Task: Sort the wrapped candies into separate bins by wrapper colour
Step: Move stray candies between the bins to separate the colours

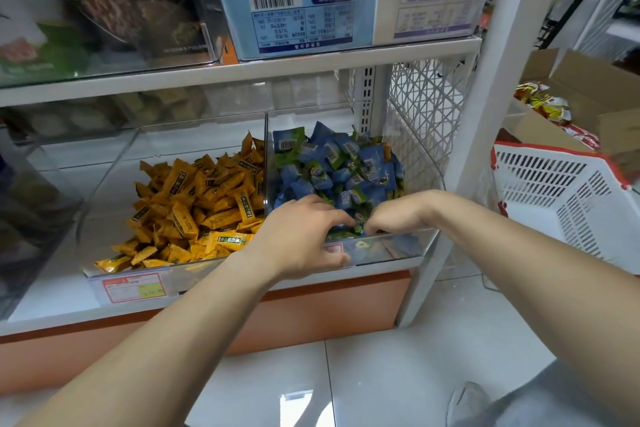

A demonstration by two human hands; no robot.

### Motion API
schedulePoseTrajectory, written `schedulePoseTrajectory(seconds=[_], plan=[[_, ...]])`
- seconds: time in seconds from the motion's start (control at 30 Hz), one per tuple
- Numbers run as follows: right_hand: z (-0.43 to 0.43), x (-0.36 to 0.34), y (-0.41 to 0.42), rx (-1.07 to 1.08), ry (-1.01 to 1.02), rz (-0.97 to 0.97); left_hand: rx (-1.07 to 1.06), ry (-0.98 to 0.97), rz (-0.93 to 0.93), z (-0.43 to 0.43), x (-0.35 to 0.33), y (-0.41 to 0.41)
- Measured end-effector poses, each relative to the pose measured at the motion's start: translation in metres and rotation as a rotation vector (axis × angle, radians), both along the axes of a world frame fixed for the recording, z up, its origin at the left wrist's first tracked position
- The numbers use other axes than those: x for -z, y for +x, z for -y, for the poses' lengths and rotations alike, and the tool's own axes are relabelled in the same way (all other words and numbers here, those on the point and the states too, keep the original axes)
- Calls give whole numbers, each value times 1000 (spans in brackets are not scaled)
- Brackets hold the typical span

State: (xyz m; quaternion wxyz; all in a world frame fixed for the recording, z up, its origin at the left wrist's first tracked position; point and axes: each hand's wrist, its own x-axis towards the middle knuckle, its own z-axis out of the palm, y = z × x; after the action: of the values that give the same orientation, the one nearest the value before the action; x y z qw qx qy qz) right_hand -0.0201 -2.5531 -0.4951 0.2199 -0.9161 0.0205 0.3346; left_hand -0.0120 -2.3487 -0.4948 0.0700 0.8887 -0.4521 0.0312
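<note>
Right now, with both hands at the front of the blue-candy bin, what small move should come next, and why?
Probably pinch the small green-wrapped candy with the left hand and lift it clear for a colour check. Both hands meet over it just behind the front wall of the right bin, and the right hand curls down beside it, so it looks like the piece being picked out.

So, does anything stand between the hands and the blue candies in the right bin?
Nothing visible does. The left hand and right hand both reach over the clear bin's front wall and touch the blue candies directly.
</note>
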Motion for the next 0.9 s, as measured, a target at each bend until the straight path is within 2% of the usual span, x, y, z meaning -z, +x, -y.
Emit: schedulePoseTrajectory(seconds=[0.17,0.37,0.5,0.53,0.6,0.7,0.77,0.83,0.9], plan=[[2,-3,-7,-142,-46,82,-16,17,-5,1,-3,-1],[14,-10,-13,-2,80,210,-46,8,-15,1,-4,-1],[22,-27,-18,167,298,390,-61,39,-9,4,-3,-1],[22,-30,-19,211,340,466,-79,4,-30,6,-3,-1],[19,-36,-21,295,496,553,-142,-206,-167,10,-5,-2],[12,-39,-25,313,742,525,-188,-578,-440,15,-10,-2],[8,-36,-26,249,814,455,-206,-704,-415,15,-12,-3],[4,-34,-25,171,807,431,-233,-736,-306,12,-15,-2],[5,-33,-21,59,552,549,-268,-713,-256,9,-18,0]])
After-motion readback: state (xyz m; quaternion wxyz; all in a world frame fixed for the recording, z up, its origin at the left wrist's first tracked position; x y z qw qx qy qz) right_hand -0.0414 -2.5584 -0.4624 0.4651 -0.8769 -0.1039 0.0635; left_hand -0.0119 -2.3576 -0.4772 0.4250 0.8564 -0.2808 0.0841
